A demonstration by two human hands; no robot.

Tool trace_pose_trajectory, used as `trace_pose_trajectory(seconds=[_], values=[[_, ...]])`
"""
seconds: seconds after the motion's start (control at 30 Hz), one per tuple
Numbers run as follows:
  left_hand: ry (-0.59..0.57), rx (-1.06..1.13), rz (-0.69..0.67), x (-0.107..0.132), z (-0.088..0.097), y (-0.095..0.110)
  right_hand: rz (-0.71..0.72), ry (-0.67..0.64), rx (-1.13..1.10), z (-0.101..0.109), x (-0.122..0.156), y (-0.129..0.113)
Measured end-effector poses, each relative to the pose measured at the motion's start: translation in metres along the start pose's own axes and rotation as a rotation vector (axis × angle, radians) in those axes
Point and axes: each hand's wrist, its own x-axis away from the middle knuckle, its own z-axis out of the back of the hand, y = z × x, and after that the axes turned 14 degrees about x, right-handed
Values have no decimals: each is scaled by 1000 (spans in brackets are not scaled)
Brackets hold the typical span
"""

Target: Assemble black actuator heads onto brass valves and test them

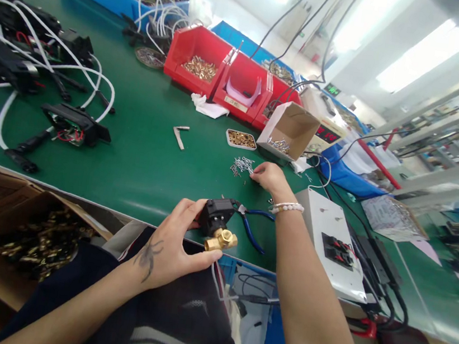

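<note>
My left hand (173,243) grips a small valve (218,224) with a black body and a brass fitting underneath, held at the near edge of the green table (148,144). My right hand (269,176) reaches forward to a scatter of small silver pins (242,165), fingers curled and pinched at the pile; what they hold is too small to make out. Blue-handled pliers (254,223) lie on the table just right of the valve, under my right forearm.
Red bins (226,70) with brass parts stand at the back, beside an open cardboard box (288,129) and a small tray of brass pieces (241,138). Black units with white tubing (47,80) fill the left. A white switch box (330,242) sits right. A carton of brass valves (34,242) stands lower left.
</note>
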Motion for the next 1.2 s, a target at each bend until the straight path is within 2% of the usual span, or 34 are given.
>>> trace_pose_trajectory(seconds=[0.27,0.47,0.63,0.7,0.77,0.83,0.9,0.97,1.1,1.2], values=[[-8,2,0,1,1,0,-71,140,-103,5,16,5],[4,6,-17,0,0,-1,-72,215,-433,3,25,4],[4,-10,-30,3,0,-2,67,117,-814,6,69,-5],[11,-30,-32,4,0,-1,131,45,-955,6,93,-7],[10,-50,-36,4,0,1,187,-47,-1194,3,116,-8],[4,-87,-53,3,-1,5,211,-120,-1440,0,136,-8],[3,-153,-76,3,-1,10,210,-142,-1542,-3,152,-6],[2,-227,-103,3,-2,15,232,-136,-1469,-6,165,-4],[-17,-302,-159,5,-4,20,350,-108,-1028,-12,178,2],[-38,-321,-169,4,-4,21,408,-158,-823,-17,179,7]])
